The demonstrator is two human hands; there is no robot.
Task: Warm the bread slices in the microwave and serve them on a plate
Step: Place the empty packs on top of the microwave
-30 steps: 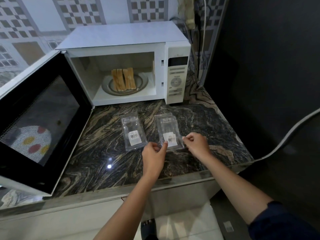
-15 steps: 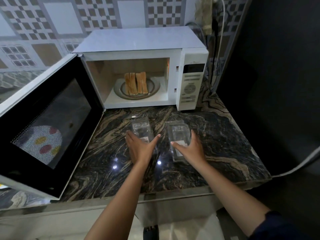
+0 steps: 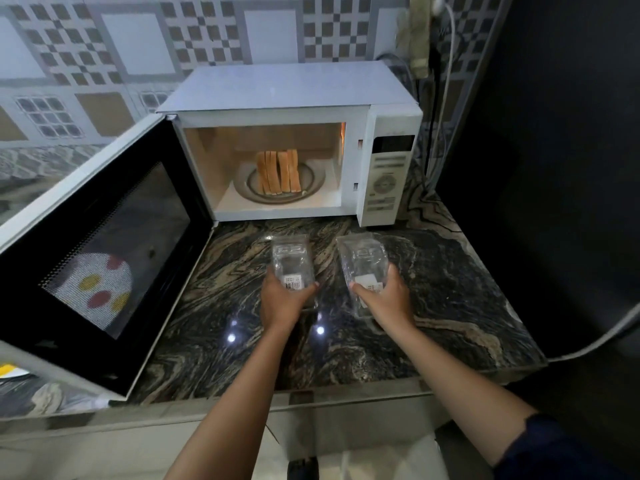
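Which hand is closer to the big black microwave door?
The left hand. It grips a clear packet just right of the open microwave door. The right hand holds the other packet farther right, past the left hand.

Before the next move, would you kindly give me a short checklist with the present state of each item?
1. Microwave door open: ok.
2. Bread on the turntable, standing on edge: ok.
3. Left hand on the left packet: ok.
4. Right hand on the right packet: ok.
5. Serving plate on the counter: not ok, none in view.
6. Bread warmed: cannot tell.
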